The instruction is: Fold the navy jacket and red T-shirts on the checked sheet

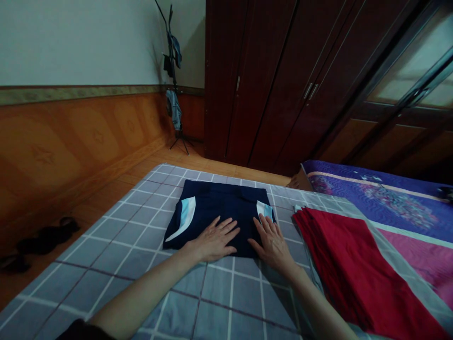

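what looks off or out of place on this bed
Only the folded navy garment stands out a little: a pale blue-and-white lining shows at its left edge and a smaller pale blue patch near its right edge, as if turned out rather than tucked in.

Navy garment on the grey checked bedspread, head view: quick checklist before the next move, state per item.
1. Both hands on the garment: ok. The left hand and right hand lie palm down on the navy garment, near its lower edge.
2. Right hand off the trim: not ok. Its fingertips reach the light-blue and white trim.
3. Red cloth apart from the garment: ok. A strip of the grey checked bedspread separates them, with the red cloth to the right.
4. Garment free of creases: cannot tell. The dark fabric hides them.
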Tool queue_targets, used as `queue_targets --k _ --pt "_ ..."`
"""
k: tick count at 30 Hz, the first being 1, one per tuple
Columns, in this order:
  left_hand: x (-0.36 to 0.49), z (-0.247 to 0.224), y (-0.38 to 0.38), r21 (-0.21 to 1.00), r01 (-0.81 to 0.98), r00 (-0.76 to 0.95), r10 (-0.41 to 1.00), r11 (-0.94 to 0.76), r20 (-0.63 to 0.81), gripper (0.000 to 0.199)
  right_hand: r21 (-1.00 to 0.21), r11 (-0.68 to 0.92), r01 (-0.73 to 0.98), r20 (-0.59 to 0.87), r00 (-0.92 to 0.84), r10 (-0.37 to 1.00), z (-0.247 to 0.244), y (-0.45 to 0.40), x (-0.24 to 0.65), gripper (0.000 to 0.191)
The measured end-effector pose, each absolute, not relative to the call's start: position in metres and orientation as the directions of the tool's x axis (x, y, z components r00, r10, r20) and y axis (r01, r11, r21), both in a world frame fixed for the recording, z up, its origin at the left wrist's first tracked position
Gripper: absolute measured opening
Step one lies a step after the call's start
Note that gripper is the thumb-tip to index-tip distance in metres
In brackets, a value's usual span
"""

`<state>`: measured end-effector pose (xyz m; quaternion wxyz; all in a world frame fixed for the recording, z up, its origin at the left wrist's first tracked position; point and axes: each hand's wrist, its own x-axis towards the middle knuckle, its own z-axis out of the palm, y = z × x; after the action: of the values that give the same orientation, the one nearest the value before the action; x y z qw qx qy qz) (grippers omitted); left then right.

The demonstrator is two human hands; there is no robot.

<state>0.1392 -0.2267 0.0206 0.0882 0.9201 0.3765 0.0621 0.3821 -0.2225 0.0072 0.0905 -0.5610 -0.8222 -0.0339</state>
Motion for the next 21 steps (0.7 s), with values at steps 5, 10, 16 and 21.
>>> queue_targets --k 5,10,16,21 --pt "0.097 0.020 -0.237 0.197 0.816 0.551 0.834 -0.544 0.021 0.065 -0.091 0.364 0.927 0.131 -0.351 0.927 0.011 -0.264 0.409 0.056" --pt "0.105 0.023 -0.268 0.198 0.757 0.626 0.778 -0.623 0.055 0.059 -0.114 0.487 0.866 0.162 -0.468 0.869 0.016 -0.292 0.409 0.047" --pt "0.105 0.025 -0.285 0.227 0.766 0.621 0.784 -0.601 -0.018 0.058 -0.246 0.449 0.859 0.194 -0.411 0.891 0.015 -0.288 0.416 0.036" --pt "0.074 0.022 -0.296 0.205 0.800 0.573 0.819 -0.564 0.014 0.061 -0.427 0.352 0.833 0.314 -0.229 0.921 0.005 -0.281 0.433 0.037"
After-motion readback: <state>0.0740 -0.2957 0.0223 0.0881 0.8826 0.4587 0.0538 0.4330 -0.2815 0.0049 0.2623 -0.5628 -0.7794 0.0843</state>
